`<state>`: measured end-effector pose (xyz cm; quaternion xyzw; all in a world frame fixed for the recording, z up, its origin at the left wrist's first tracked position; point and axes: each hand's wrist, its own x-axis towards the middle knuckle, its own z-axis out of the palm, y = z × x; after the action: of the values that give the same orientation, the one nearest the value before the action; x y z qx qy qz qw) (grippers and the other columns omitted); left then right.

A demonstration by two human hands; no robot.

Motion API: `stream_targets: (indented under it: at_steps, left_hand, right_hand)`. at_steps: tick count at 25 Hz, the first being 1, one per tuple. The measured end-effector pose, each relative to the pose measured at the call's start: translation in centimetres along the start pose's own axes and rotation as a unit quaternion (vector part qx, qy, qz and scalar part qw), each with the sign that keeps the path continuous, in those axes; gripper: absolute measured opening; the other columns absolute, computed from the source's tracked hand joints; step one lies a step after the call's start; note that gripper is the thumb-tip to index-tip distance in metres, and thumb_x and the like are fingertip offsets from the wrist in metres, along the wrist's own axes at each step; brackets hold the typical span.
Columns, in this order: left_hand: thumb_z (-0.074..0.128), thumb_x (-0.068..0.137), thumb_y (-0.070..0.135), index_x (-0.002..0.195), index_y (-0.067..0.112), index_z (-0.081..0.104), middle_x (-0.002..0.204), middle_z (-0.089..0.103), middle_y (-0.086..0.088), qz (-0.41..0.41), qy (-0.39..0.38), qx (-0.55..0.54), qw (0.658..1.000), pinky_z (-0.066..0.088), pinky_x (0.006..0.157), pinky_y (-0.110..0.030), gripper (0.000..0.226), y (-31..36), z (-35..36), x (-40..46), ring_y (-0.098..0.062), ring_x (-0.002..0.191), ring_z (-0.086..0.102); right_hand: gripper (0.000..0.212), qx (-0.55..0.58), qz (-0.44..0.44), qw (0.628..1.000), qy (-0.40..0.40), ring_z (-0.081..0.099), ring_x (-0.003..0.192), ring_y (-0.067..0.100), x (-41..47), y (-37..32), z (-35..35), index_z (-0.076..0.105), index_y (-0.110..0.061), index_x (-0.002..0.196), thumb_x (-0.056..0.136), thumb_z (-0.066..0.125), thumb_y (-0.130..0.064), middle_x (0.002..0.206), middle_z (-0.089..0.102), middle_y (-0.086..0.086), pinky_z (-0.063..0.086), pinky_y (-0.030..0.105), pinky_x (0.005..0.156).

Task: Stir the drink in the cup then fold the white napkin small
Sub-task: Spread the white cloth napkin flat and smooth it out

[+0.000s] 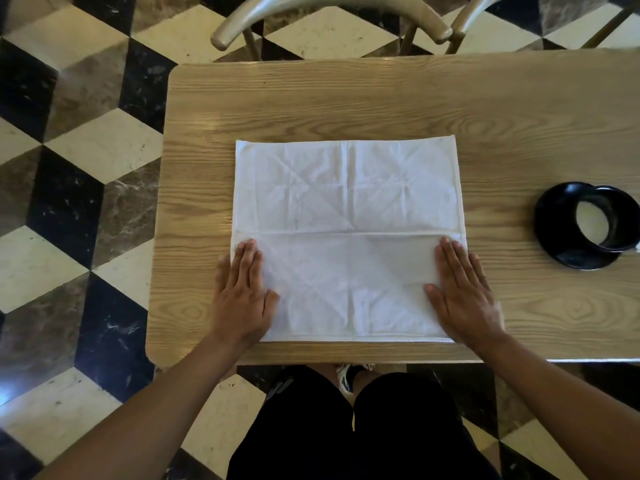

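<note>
Head view: we note the wooden desk [381, 98], the white napkin [346, 188] spread at its near middle, near edge folded up. Both hands pressing flat, no grip: left hand [242, 292], right hand [464, 292]. Black cup [602, 216] on saucer far right.

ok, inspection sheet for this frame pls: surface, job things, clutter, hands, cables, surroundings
Surface: light wooden table, rounded corners, grain visible.
Job's things: white napkin spread at the table's middle, creased, its near part folded over up to a straight edge across it. Black cup with pale drink stands on a black saucer at the right edge, partly cut off by the frame; no spoon or stirrer seen.
Clutter: nothing seen.
Hands: left hand flat on the napkin's near left edge, right hand flat on its near right edge, fingers straight, both pressing the folded part.
Cables: nothing seen.
Surroundings: checkered marble floor; curved chair back beyond the table.
</note>
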<state>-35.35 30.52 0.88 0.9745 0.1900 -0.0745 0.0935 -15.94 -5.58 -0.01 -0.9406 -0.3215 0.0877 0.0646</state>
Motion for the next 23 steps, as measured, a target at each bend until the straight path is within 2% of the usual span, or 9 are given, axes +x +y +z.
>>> stream_targets:
  at_steps: [2, 5, 7, 11, 17, 23]
  left_hand:
    - [0.039, 0.097, 0.039, 0.158, -0.002, 0.026, 0.171, 0.016, -0.017, 0.005, 0.016, -0.016, 1.000, 0.007, 0.128, -0.058, 0.075, 3.5, -0.1, 0.0, -0.031, 0.160, 0.009]
    - [0.045, 0.099, 0.037, 0.161, -0.001, 0.017, 0.172, 0.007, -0.017, 0.122, 0.015, -0.065, 0.990, 0.009, 0.128, -0.059, 0.078, 12.0, 1.0, -0.1, -0.032, 0.160, 0.006]
    - [0.048, 0.100, 0.038, 0.160, -0.002, 0.021, 0.171, 0.011, -0.017, 0.179, 0.006, -0.097, 0.979, 0.013, 0.128, -0.058, 0.077, 17.9, 2.0, 0.3, -0.031, 0.160, 0.007]
    - [0.045, 0.101, 0.039, 0.159, -0.001, 0.025, 0.170, 0.016, -0.017, 0.164, -0.023, -0.081, 0.983, 0.020, 0.127, -0.056, 0.073, 24.1, 4.1, 1.1, -0.031, 0.160, 0.009]
    - [0.044, 0.102, 0.048, 0.163, 0.009, 0.019, 0.173, 0.010, -0.009, 0.167, -0.014, -0.021, 0.986, 0.015, 0.127, -0.059, 0.077, 20.8, 4.2, 0.6, -0.029, 0.161, 0.005]
    - [0.040, 0.100, 0.050, 0.164, 0.013, 0.018, 0.173, 0.010, -0.010, 0.104, -0.016, 0.020, 0.994, 0.017, 0.125, -0.060, 0.077, 13.8, 3.1, -0.5, -0.033, 0.160, 0.008]
  right_hand:
    - [0.072, 0.003, 0.002, 1.000, 0.005, 0.010, 0.158, 0.022, 0.1, 0.0, 0.1, 0.020, -0.006, 0.160, 0.101, 0.033, -0.046, 0.170, 0.014, 0.009, 0.017, 0.049, 0.126]
    - [0.071, 0.005, -0.003, 1.000, 0.013, 0.012, 0.157, 0.022, -0.1, 0.3, 0.2, 0.021, -0.007, 0.160, 0.101, 0.033, -0.045, 0.170, 0.015, 0.008, 0.017, 0.048, 0.126]
    - [0.069, 0.009, -0.003, 1.000, 0.017, 0.013, 0.157, 0.021, 0.0, 0.3, 0.2, 0.022, -0.008, 0.160, 0.102, 0.033, -0.043, 0.169, 0.017, 0.008, 0.016, 0.047, 0.127]
    - [0.065, 0.003, -0.004, 1.000, 0.029, 0.017, 0.156, 0.023, 0.0, 0.4, 0.5, 0.026, -0.006, 0.159, 0.103, 0.031, -0.038, 0.168, 0.018, 0.009, 0.017, 0.046, 0.126]
    - [0.067, 0.009, -0.011, 1.000, 0.024, 0.013, 0.157, 0.022, -0.1, 0.5, 0.2, 0.023, -0.007, 0.160, 0.102, 0.035, -0.038, 0.169, 0.017, 0.008, 0.014, 0.046, 0.127]
    - [0.069, 0.008, -0.002, 1.000, 0.000, 0.006, 0.158, 0.019, -0.1, 0.3, -0.1, 0.017, -0.009, 0.161, 0.102, 0.035, -0.040, 0.171, 0.010, 0.004, 0.011, 0.046, 0.128]
